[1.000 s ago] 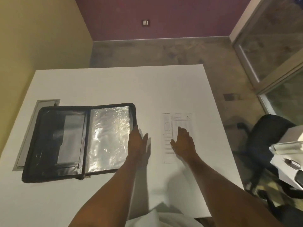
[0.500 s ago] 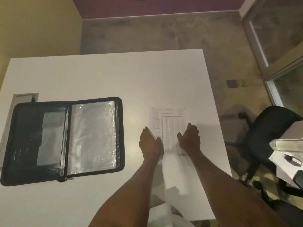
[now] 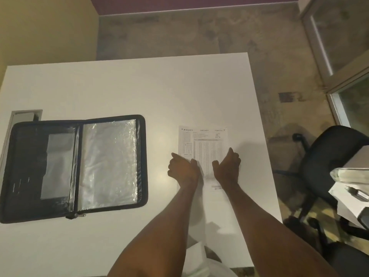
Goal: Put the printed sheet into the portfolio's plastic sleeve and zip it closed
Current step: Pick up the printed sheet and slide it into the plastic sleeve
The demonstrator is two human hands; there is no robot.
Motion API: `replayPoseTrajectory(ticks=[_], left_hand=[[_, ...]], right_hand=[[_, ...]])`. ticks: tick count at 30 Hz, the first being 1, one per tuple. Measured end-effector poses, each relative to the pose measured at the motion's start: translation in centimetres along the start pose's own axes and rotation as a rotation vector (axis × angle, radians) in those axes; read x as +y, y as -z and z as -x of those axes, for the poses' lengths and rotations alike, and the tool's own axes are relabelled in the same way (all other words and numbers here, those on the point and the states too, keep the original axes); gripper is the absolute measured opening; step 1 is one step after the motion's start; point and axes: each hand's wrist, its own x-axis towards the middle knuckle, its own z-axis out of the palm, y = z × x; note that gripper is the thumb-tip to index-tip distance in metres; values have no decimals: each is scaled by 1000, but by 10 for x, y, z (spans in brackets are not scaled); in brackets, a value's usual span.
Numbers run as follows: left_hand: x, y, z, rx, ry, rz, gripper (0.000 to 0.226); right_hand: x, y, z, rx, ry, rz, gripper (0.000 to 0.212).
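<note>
A printed sheet (image 3: 205,144) with tables of small text lies flat on the white table (image 3: 139,86), right of centre. My left hand (image 3: 182,168) rests at the sheet's left edge and my right hand (image 3: 227,166) at its right edge, fingers curled inward, palms facing each other. Whether the fingers grip the paper is unclear. A black zip portfolio (image 3: 12,176) lies open on the left. Its right half holds a shiny clear plastic sleeve (image 3: 109,162). The zipper pull (image 3: 76,215) sits at the portfolio's near edge by the spine.
A grey cable hatch (image 3: 22,114) is set into the table behind the portfolio. A black office chair (image 3: 327,162) stands off the table's right edge, beside a second desk (image 3: 351,194) with small items. Concrete floor lies beyond the table's far edge.
My left hand left the portfolio's right edge and moved right to the sheet. Both hands now flank the sheet. The camera tilted down, so the scene shifted.
</note>
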Motion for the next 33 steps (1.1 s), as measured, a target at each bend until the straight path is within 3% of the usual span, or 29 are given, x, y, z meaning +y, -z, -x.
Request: replayPoseTrajectory(ticks=[7, 15, 21, 24, 26, 28, 31, 33], left_hand=[[3, 6, -21, -123, 204, 100, 66], [-17, 19, -22, -239, 17, 441, 25], [-36, 47, -31, -423, -6, 649, 27], [-43, 67, -37, -495, -49, 707, 28], [-48, 80, -43, -547, -78, 738, 30], [-53, 92, -48, -592, -111, 767, 34], [-54, 108, -53, -633, -145, 802, 34], [-51, 117, -54, -659, -178, 816, 33]], right_hand=[[5, 7, -2, -13, 47, 0, 80], [8, 15, -1, -29, 91, -10, 72], [16, 21, -3, -80, 126, -79, 71], [14, 27, -7, -113, 47, -279, 79], [9, 37, -10, -193, 22, -538, 69], [4, 47, -12, -389, 62, -775, 53], [-4, 61, -12, -641, 112, -910, 48], [-9, 66, -12, -686, 116, -941, 46]])
